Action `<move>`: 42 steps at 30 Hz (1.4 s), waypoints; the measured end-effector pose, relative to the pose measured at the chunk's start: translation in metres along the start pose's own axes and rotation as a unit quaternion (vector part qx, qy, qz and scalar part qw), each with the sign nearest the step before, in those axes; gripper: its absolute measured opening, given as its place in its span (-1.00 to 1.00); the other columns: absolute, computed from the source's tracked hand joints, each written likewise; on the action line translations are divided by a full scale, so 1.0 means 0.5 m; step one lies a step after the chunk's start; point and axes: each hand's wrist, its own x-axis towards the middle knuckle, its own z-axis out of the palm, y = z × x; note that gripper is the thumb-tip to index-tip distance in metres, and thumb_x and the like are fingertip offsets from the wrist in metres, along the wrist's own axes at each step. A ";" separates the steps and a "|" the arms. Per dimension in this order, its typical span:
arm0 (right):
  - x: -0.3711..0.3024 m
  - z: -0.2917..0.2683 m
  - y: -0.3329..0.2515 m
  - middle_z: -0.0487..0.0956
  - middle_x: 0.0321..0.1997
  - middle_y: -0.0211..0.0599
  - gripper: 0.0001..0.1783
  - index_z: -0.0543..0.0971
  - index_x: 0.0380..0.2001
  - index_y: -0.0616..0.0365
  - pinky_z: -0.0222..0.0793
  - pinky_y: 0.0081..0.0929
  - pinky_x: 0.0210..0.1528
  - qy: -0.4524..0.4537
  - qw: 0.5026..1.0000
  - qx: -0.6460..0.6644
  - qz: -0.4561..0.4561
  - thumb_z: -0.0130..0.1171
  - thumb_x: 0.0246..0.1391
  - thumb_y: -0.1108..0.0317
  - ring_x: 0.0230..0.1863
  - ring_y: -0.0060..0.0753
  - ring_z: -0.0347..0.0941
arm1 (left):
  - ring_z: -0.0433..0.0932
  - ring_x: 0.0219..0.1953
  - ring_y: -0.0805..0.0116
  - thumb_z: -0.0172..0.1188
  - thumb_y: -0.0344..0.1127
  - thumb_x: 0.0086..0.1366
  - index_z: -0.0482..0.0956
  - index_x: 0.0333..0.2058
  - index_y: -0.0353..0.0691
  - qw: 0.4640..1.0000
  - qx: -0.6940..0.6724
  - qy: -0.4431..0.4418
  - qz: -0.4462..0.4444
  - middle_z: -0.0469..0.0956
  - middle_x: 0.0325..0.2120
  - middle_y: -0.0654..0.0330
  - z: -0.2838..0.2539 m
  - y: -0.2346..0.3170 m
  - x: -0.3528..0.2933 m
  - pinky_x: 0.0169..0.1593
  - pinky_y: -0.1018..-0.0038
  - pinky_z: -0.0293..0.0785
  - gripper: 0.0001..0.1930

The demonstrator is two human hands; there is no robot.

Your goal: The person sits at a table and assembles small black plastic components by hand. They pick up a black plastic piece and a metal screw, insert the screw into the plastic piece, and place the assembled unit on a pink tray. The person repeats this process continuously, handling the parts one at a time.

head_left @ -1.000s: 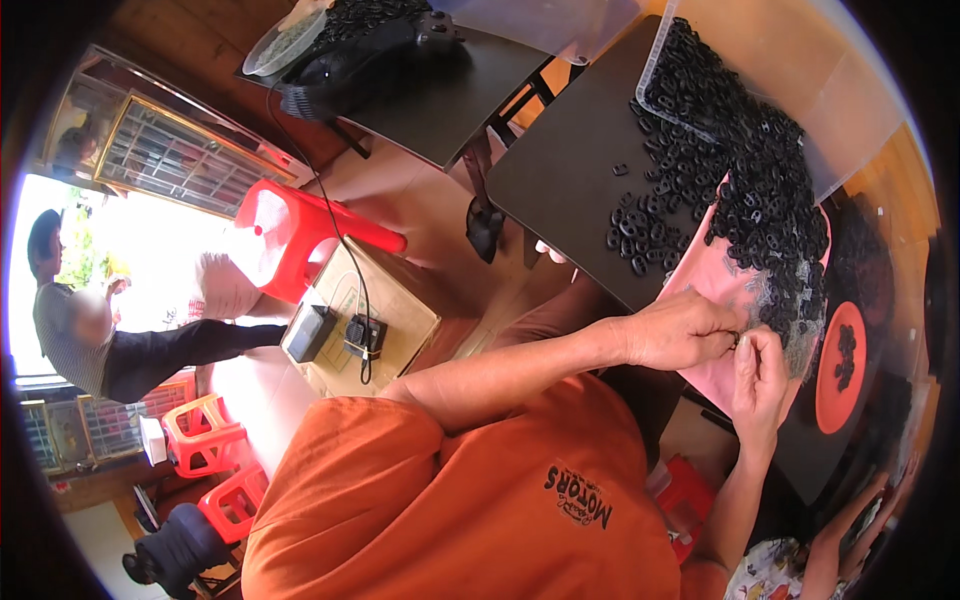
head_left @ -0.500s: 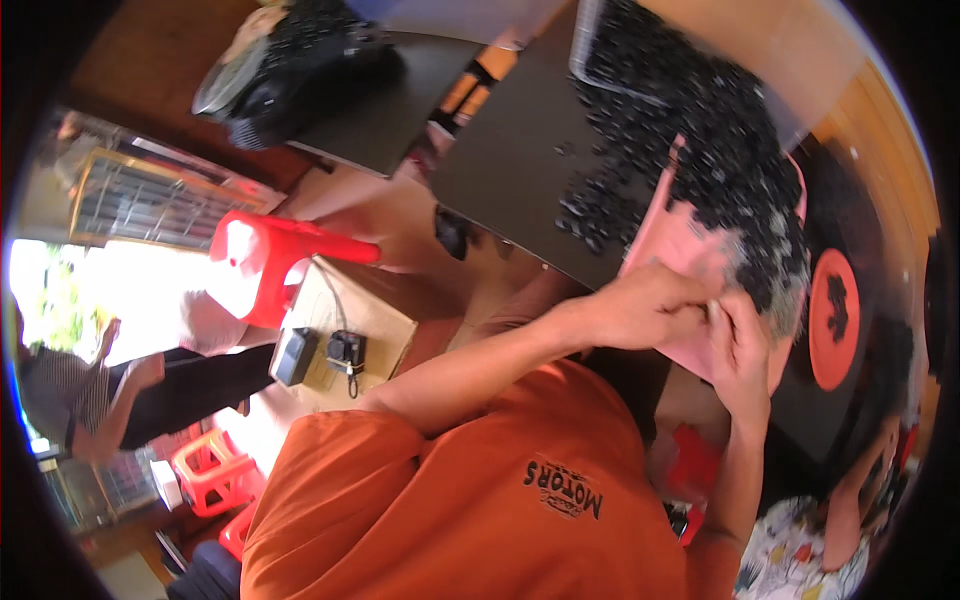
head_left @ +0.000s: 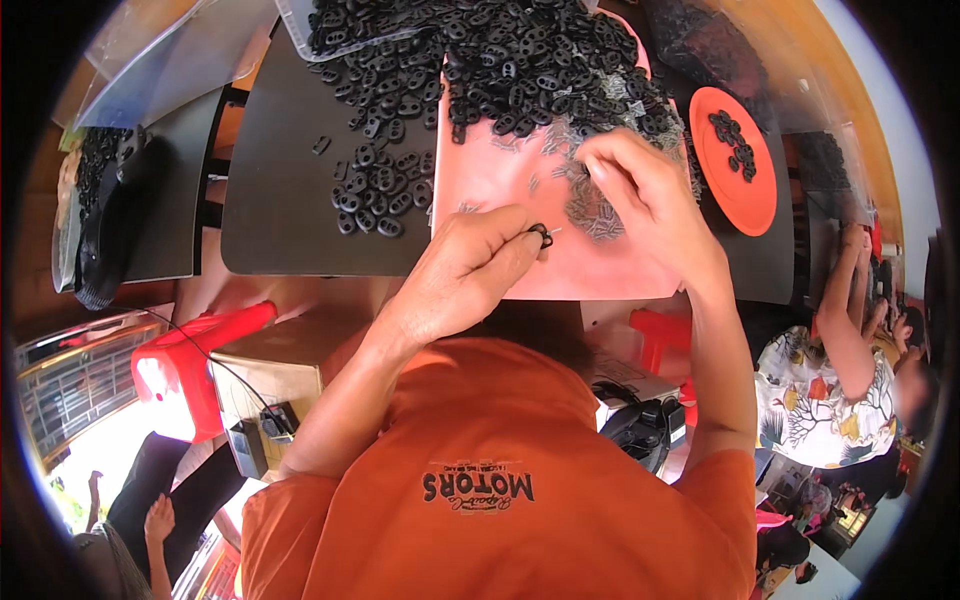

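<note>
My left hand is closed, its thumb and forefinger pinching a small black two-hole cord lock. A thin metal bit pokes out of the cord lock's side. My right hand is a short way to the right, fingers bent and apart, with nothing visible in them. It hovers beside a heap of small metal springs on a pink board. Many more black cord locks are piled at the board's far end, and a looser group lies on the dark table to its left.
An orange-red plate with a few black pieces stands right of the board. A clear plastic box is at the far left of the pile. Red stools and a cardboard box stand below left. Another person is at the right.
My view has swung toward the board. My hands, together before, are now apart: the left keeps its pinch with the cord lock showing, the right has moved over by the springs.
</note>
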 end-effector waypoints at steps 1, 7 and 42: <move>0.020 0.000 0.010 0.44 -0.41 -0.24 -0.94 0.44 -0.30 0.21 0.31 -0.31 -0.35 0.010 0.998 -0.052 -0.021 0.03 0.18 0.46 -0.40 -0.17 0.41 | 0.23 -0.53 0.64 0.00 -0.38 0.35 0.51 -0.38 -0.35 1.000 0.003 -0.001 0.000 0.30 -0.60 0.36 0.000 0.001 0.001 -0.47 0.61 0.18 -0.81; 0.122 0.027 0.031 0.44 -0.34 -0.20 -0.87 0.46 -0.32 0.14 0.42 -0.11 -0.34 0.007 0.975 -0.207 -0.075 0.12 0.12 0.33 -0.36 0.04 0.49 | 0.26 -0.50 0.63 -0.02 -0.42 0.32 0.49 -0.38 -0.39 1.000 0.025 -0.002 -0.002 0.37 -0.57 0.32 0.002 0.002 0.002 -0.43 0.60 0.25 -0.83; 0.125 0.067 -0.014 0.47 -0.33 -0.24 -0.87 0.44 -0.39 0.24 0.47 -0.23 -0.39 -0.140 0.957 -0.217 -0.132 0.09 -0.10 0.51 -0.30 -0.13 0.53 | 0.35 -0.55 0.41 -0.01 -0.57 0.19 0.46 -0.41 -0.39 0.993 0.055 0.006 0.103 0.39 -0.58 0.17 -0.008 -0.028 0.010 -0.43 0.48 0.33 -0.93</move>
